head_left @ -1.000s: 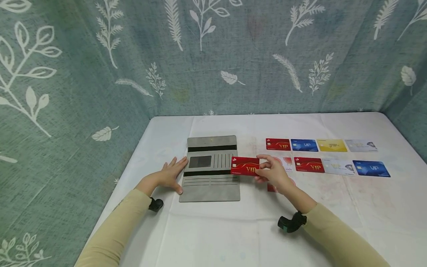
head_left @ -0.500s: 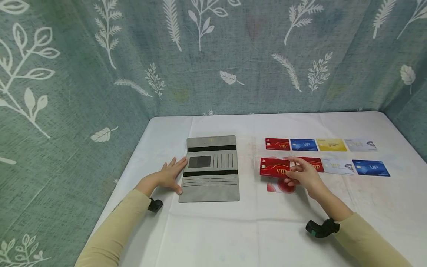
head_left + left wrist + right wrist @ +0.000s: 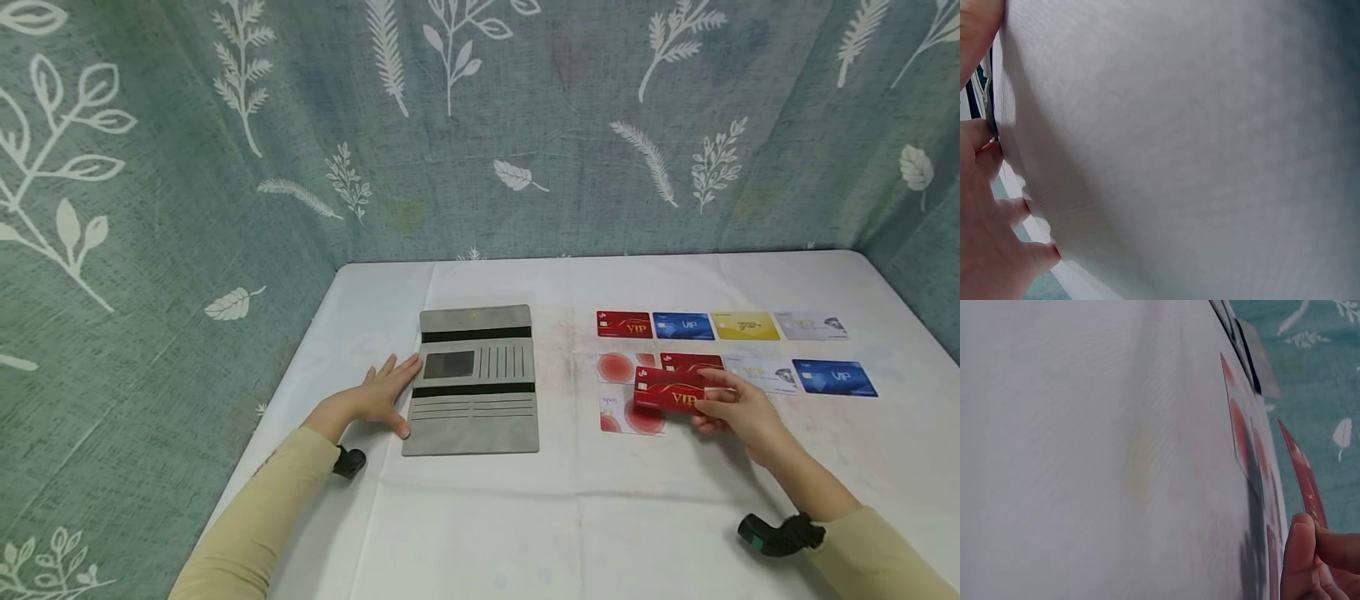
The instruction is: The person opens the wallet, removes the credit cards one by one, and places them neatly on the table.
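Between thumb and fingers my right hand (image 3: 742, 417) pinches a red VIP card (image 3: 666, 390) by its right end, raised over the lower cards. Beneath it, partly covered, lie another red VIP card (image 3: 686, 361) and two white cards with red circles, the nearer one (image 3: 633, 417) and the farther one (image 3: 617, 367). The right wrist view shows the pinched card (image 3: 1304, 478) tilted above the tabletop. My left hand (image 3: 375, 394) rests with spread fingers at the left edge of a grey wallet (image 3: 472, 421), which lies unfolded, its slots and dark window facing up.
Along the back row lie a red card (image 3: 625, 324), a blue card (image 3: 683, 326), a yellow card (image 3: 746, 326) and a silver card (image 3: 812, 326). A second silver card (image 3: 761, 375) and a blue card (image 3: 834, 378) lie nearer. Patterned curtain (image 3: 480, 125) hangs behind the white table (image 3: 480, 533).
My right hand has carried the red VIP card from the wallet's right edge rightward, over to the lower cards. The left hand and wallet have stayed put.
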A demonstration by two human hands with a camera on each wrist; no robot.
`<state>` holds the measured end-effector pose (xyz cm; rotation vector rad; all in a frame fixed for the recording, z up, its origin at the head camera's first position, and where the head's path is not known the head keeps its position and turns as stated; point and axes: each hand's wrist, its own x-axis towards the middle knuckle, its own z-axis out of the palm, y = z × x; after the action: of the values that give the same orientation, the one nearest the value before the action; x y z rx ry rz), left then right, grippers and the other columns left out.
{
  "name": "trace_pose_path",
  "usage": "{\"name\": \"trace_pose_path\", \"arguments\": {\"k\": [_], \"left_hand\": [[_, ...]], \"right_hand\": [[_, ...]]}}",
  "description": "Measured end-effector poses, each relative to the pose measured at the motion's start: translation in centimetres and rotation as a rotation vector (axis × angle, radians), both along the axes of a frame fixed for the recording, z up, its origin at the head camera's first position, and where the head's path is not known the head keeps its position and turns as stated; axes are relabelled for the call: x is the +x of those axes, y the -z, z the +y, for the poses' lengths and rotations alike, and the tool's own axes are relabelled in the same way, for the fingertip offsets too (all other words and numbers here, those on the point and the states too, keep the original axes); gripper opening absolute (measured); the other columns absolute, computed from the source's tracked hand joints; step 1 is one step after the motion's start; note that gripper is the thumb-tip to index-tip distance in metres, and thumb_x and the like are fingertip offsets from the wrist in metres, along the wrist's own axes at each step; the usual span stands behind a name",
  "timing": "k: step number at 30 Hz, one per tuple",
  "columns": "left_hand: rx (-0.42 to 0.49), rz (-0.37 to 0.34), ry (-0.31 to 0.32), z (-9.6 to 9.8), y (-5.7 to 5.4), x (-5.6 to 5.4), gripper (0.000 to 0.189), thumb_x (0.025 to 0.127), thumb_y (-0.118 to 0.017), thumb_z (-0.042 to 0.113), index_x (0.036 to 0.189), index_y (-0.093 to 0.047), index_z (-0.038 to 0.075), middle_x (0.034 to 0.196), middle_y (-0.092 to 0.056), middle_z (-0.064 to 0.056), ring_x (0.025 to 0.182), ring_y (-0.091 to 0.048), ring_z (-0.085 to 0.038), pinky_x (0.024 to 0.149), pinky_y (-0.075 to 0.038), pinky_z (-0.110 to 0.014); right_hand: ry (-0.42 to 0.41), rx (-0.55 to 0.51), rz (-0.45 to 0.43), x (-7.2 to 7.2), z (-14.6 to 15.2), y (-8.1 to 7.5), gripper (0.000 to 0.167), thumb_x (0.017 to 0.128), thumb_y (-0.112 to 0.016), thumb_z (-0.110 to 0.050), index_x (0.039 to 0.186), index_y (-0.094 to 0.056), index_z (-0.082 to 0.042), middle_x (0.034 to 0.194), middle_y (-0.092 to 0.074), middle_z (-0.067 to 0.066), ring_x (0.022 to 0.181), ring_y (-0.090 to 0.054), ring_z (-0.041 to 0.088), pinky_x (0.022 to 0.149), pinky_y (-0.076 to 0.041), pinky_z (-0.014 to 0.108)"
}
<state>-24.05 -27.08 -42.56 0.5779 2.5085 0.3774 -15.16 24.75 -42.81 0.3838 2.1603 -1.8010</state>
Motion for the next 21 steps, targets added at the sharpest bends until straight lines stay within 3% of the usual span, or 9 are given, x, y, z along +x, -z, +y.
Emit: {"name": "trace_pose_path", "arguments": {"k": [12, 21], "left_hand": [[0.004, -0.012, 0.006, -0.1, 0.0, 0.0, 0.125, 0.054, -0.080, 0.043, 0.147, -0.006, 0.004, 0.154, 0.001, -0.015, 0.136, 0.010, -0.043, 0.104, 0.004, -0.063], [-0.001, 0.004, 0.003, -0.2, 0.2, 0.0, 0.126, 0.054, -0.081, 0.043, 0.147, -0.006, 0.004, 0.154, 0.000, -0.014, 0.136, 0.009, -0.043, 0.104, 0.003, -0.063]], "right_hand": [[-0.043, 0.083, -0.059, 1.5, 2.8, 1.1, 0.065, 0.092, -0.052, -0.010, 0.143, -0.015, 0.004, 0.078, -0.059, -0.004, 0.064, -0.064, 0.013, 0.062, -0.054, 0.027], [-0.055, 0.130, -0.085, 2.0, 3.8, 1.0, 0.064, 0.093, -0.050, -0.011, 0.144, -0.013, 0.004, 0.079, -0.058, -0.002, 0.064, -0.063, 0.013, 0.062, -0.054, 0.025]]}}
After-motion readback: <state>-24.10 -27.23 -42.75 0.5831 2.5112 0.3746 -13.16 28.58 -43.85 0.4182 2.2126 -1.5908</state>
